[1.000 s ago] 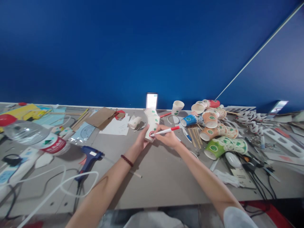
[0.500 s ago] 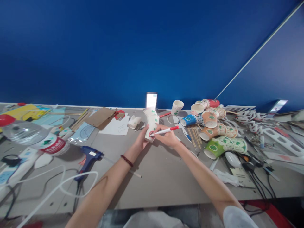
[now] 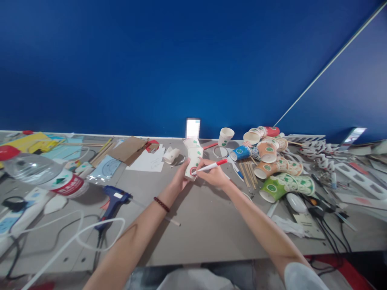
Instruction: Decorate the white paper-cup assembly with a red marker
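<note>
My left hand (image 3: 180,177) is wrapped round the lower end of a joined row of white paper cups (image 3: 195,154) with green prints. The nearest cup carries a red ring, and the row points away from me. In my right hand (image 3: 214,175) is a white marker pen (image 3: 211,166) with a red end. Its tip lies at the red ring on the cup. Whether it touches the surface is too small to make out. Beyond my right hand a white paper cup (image 3: 226,137) stands upright.
Coloured paper cups (image 3: 270,190) lie joined in rows at right, near wooden sticks (image 3: 248,175) and a white mouse (image 3: 296,202). At left are a blue glue gun (image 3: 113,203), a large bottle (image 3: 45,173) and white cables. White paper (image 3: 145,161) and cardboard (image 3: 128,150) lie behind.
The marker pen's tip has shifted very slightly at the red ring. My left hand and the cups are almost unmoved.
</note>
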`<state>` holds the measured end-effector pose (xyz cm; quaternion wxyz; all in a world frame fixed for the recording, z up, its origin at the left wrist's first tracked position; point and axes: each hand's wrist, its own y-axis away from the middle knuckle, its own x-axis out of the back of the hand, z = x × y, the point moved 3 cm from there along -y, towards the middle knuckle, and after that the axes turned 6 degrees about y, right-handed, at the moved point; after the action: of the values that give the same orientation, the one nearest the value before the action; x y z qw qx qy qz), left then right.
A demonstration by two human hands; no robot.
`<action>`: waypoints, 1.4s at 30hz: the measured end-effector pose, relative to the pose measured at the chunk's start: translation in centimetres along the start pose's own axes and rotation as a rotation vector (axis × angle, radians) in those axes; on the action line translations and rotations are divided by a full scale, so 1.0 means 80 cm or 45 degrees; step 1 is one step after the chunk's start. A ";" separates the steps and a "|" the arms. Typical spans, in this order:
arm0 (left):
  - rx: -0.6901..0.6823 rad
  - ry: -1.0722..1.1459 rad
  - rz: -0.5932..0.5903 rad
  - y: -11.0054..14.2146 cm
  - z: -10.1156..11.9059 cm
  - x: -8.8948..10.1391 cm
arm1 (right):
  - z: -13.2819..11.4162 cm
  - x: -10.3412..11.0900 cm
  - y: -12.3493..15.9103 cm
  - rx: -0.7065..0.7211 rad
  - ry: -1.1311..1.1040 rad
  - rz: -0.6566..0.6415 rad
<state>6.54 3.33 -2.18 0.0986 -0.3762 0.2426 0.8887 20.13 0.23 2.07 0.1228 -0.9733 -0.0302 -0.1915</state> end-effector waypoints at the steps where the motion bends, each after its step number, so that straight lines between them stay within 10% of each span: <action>1: 0.000 -0.005 0.007 -0.001 0.000 0.001 | -0.001 0.000 0.000 -0.008 -0.003 0.005; 42: -0.016 0.013 -0.010 -0.003 -0.003 0.005 | -0.001 0.001 -0.003 0.018 0.000 0.007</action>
<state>6.50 3.43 -2.66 0.0986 -0.3824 0.2360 0.8879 20.15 0.41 2.20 0.1301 -0.9725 -0.0290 -0.1910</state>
